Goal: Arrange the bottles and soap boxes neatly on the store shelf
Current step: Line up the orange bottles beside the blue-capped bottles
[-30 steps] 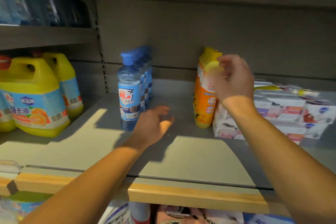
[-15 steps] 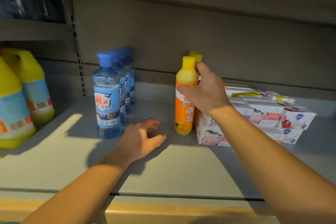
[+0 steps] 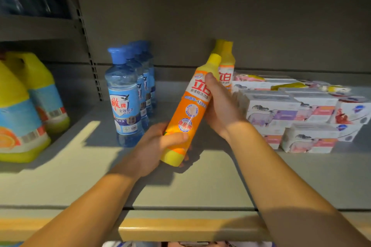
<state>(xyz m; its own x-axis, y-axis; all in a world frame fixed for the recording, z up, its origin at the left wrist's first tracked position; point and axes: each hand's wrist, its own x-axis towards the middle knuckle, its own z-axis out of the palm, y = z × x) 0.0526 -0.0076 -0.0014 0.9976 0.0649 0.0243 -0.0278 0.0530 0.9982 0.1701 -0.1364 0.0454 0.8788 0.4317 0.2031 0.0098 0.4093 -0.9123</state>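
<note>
Head view: orange bottle [image 3: 189, 113] lifted off the shelf [image 3: 200, 182], tilted, left hand [image 3: 154, 146] wrapped round its base, right hand [image 3: 219, 106] gripping its upper body, between the blue bottles [image 3: 125, 96] and soap boxes [image 3: 291, 110]. Step in hand looks like repositioning it; next move likely calls for standing it upright, label forward, before the other orange bottle [image 3: 226, 66].

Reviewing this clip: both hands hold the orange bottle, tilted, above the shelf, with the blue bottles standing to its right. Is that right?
Not quite. The head view shows the blue bottles standing to the left of the orange bottle, not the right. The rest holds: the left hand grips its base, the right hand its upper part, and it is tilted above the shelf.
</note>
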